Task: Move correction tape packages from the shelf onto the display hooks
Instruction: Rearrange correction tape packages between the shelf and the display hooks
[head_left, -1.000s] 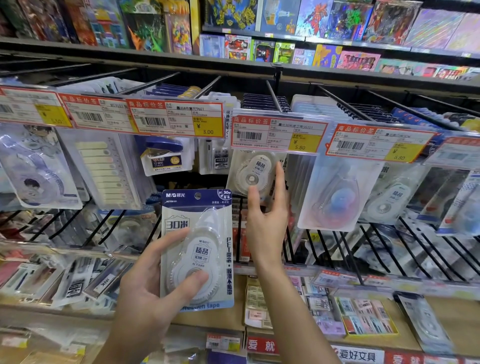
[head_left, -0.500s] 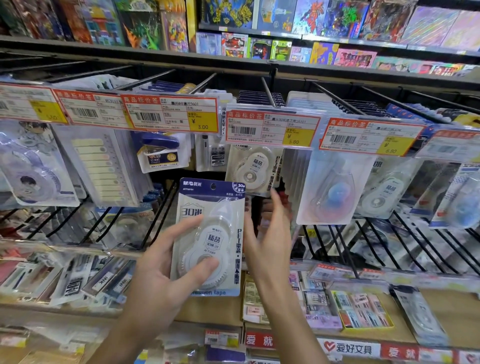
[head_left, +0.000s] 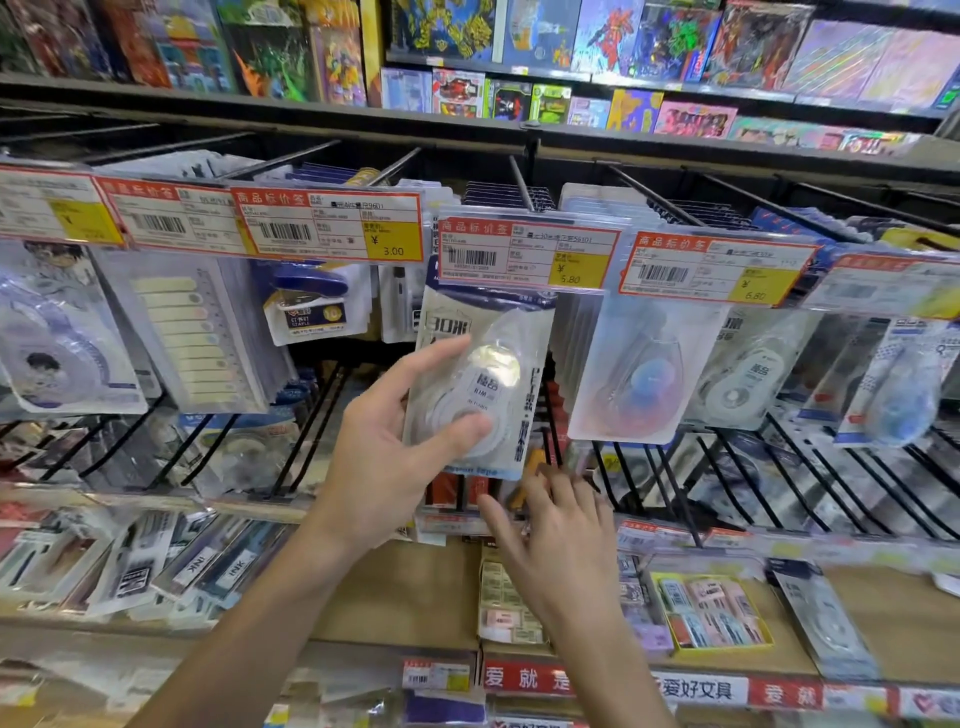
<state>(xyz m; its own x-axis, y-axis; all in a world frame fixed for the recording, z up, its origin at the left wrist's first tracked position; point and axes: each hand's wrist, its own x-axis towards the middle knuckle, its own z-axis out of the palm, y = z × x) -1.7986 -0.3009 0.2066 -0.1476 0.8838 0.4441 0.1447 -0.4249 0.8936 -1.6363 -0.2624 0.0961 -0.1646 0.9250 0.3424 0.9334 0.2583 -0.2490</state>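
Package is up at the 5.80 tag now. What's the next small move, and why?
Probably let the left hand nudge the correction tape package further back onto its hook: its top sits behind the 5.80 price tag, yet fingers and thumb grip it. The right hand is open below.

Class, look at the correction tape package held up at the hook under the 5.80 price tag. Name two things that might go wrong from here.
1. The price tag hides the package's top edge, so the hole may miss the hook.
2. Only the left hand holds the correction tape package; the right hand is lower, so it may slip.
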